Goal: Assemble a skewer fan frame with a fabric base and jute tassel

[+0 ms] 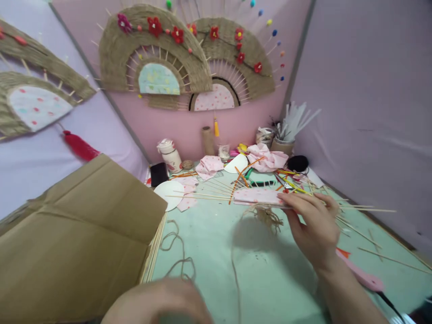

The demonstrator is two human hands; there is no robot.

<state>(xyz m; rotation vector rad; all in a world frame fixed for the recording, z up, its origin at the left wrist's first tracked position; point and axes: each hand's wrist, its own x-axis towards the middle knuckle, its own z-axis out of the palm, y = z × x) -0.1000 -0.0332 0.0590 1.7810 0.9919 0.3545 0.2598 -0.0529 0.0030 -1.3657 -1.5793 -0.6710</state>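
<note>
My right hand point(312, 225) is closed on a half-made fan point(258, 196), its base covered in pink dotted fabric. Thin bamboo sticks point(205, 196) stick out from the base to both sides, and I see the fan almost edge-on. Brown twine point(268, 216) is bunched under the base, and one strand point(235, 274) trails down over the table. My left hand point(165, 299) is low at the bottom edge, smeared by motion, with its fingers not clear. Near it a loose length of twine point(182, 245) lies curled on the table.
A large cardboard piece point(84, 238) covers the left side. At the right lies a pink hot glue gun point(362, 272) with a black cord. A bottle point(169, 155), green-handled pliers point(263, 183), and a crumpled cloth point(266, 157) sit behind. Finished fans point(114, 58) hang on the wall.
</note>
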